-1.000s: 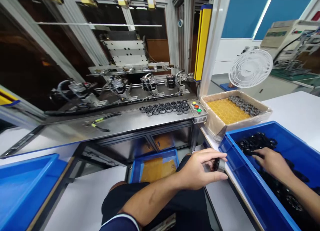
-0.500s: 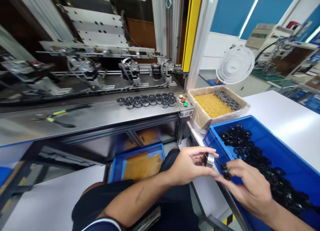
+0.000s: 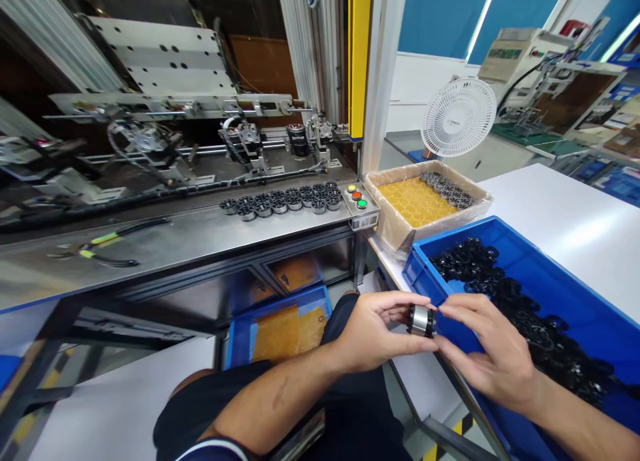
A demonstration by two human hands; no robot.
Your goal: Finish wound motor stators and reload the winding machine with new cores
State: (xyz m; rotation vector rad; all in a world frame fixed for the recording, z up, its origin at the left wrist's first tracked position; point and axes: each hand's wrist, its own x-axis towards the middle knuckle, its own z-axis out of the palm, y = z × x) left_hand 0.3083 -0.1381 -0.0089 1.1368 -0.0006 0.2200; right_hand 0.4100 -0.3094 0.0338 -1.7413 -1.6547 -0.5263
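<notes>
My left hand [image 3: 373,331] grips a steel ring core [image 3: 419,320] between thumb and fingers, with a black edge on its left side. A black plastic ring [image 3: 431,322] sits against the core's right face. My right hand [image 3: 493,351] has its thumb and index fingertips at the edges of that black ring, the other fingers curled behind. Both hands are held in front of the near edge of a blue bin [image 3: 453,294], which holds a heap of loose black plastic rings [image 3: 535,334].
Steel-and-black cores [image 3: 280,201] stand in rows on the metal ledge [image 3: 200,241], left of a button box [image 3: 361,204]. Pliers [image 3: 107,241] lie further left. Behind the bin are a lined carton [image 3: 395,231] and a white fan [image 3: 457,118]. A lower blue tray [image 3: 235,341] holds amber sheets.
My right hand has brought the black plastic ring left against the steel core; they were apart before. The view has shifted slightly to the right.
</notes>
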